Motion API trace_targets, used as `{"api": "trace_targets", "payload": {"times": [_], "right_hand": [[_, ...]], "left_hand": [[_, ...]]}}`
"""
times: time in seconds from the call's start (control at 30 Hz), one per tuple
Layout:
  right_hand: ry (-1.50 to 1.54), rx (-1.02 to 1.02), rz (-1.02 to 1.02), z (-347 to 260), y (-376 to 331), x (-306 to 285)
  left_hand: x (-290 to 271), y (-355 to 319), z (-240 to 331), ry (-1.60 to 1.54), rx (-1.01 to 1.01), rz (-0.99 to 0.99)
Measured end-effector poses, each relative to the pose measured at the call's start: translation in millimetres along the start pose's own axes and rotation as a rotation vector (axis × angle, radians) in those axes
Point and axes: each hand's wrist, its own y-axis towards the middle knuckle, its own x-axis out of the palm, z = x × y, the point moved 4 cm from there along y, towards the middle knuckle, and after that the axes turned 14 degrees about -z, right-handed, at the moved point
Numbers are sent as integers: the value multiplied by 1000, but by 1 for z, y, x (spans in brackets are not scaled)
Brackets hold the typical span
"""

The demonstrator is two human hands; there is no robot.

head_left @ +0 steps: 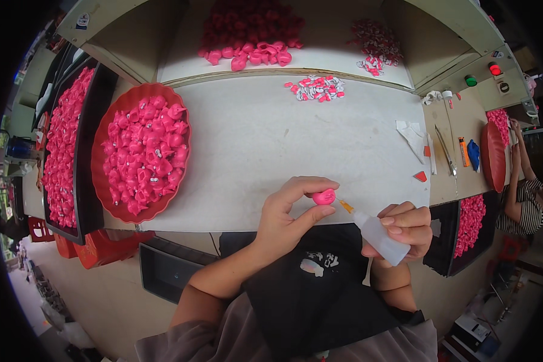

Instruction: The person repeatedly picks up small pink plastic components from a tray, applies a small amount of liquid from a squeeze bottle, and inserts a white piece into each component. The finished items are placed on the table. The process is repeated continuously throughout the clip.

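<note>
Between the thumb and fingertips of my left hand (288, 212) is a small rounded pink plastic piece (324, 196), held just above the near edge of the white work surface (247, 145). My right hand (411, 228) is wrapped round a translucent white squeeze bottle (381, 236), tilted so that its thin amber-coloured tip (346, 206) points at the piece. The tip is very close to the piece; whether they touch I cannot tell. Farther off lies a small pile of pink-and-white parts (317, 89).
At left stand a red scalloped bowl (98, 163) of pink pieces and a black tray (85, 181) with more. A shelf (181, 67) at the back bears two heaps. Tweezers (445, 149) and an orange tube (464, 151) lie at right. A co-worker's arm (516, 157) shows far right.
</note>
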Motion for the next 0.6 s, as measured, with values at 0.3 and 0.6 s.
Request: {"api": "trace_targets", "payload": {"times": [0.3,0.6], "right_hand": [[82,46,22,0,1,-1],[69,44,35,3,-1,1]], "left_hand": [[3,2,-1,38,59,-15],[4,2,-6,-13,56,16]]}}
